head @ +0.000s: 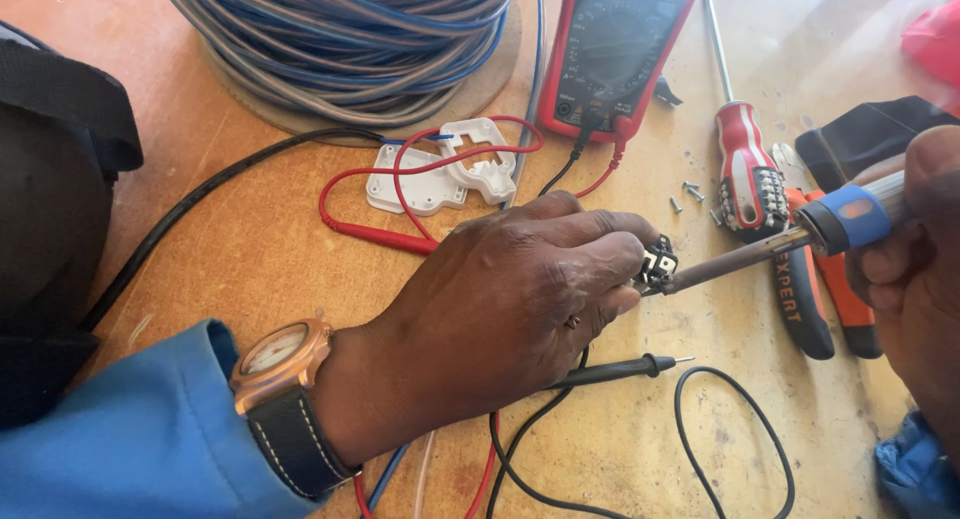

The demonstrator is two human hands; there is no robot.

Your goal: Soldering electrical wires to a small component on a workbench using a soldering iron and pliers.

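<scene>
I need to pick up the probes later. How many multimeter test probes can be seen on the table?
2: the red probe lies left of the left hand, near the white plastic plate; the black probe lies just below that hand.

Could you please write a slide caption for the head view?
Left hand pinches a small black electrical part while right hand touches a blue-collared soldering iron to it.

Small blk component, tilted, touching soldering iron tip.

two hands, one multimeter, two probes, one wire coil, one screwdriver
</scene>
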